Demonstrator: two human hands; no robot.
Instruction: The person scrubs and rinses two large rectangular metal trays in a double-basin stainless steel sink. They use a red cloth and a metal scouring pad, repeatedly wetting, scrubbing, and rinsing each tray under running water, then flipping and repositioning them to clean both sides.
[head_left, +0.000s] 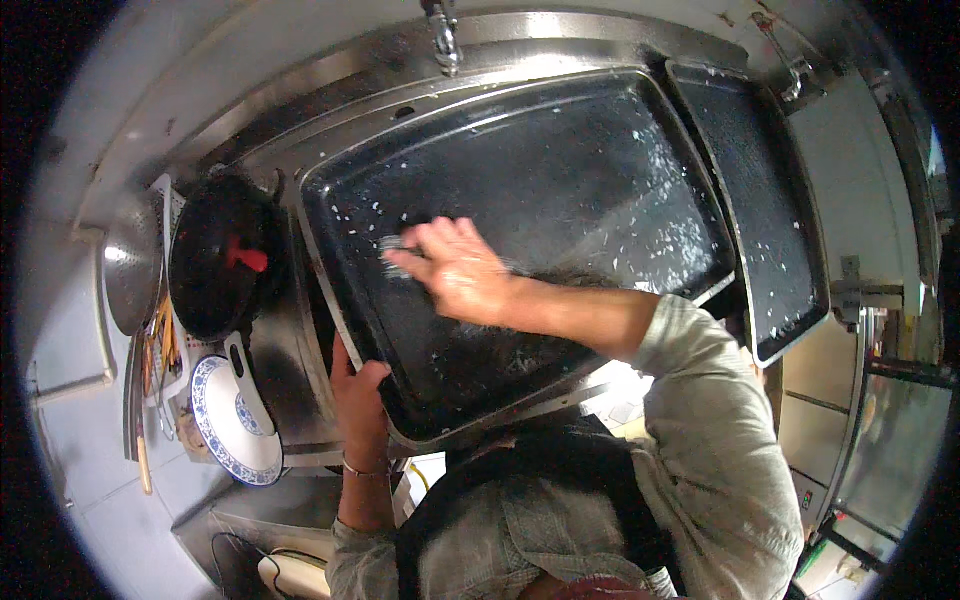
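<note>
A large dark baking tray lies over the metal sink in front of me, scattered with small white bits, thickest towards its right side. Inside it, my right hand presses a greyish scrubbing pad against the bottom, left of the middle. Hand and pad are blurred, and the fingers partly cover the pad. My left hand grips the tray's rim near the lower left corner, with the thumb over the edge and the other fingers mostly hidden beneath it.
Another dark tray with white bits stands along the right side. A chrome tap hangs above the far edge. To the left are a black pan, a perforated metal strainer, chopsticks and a blue-patterned white plate.
</note>
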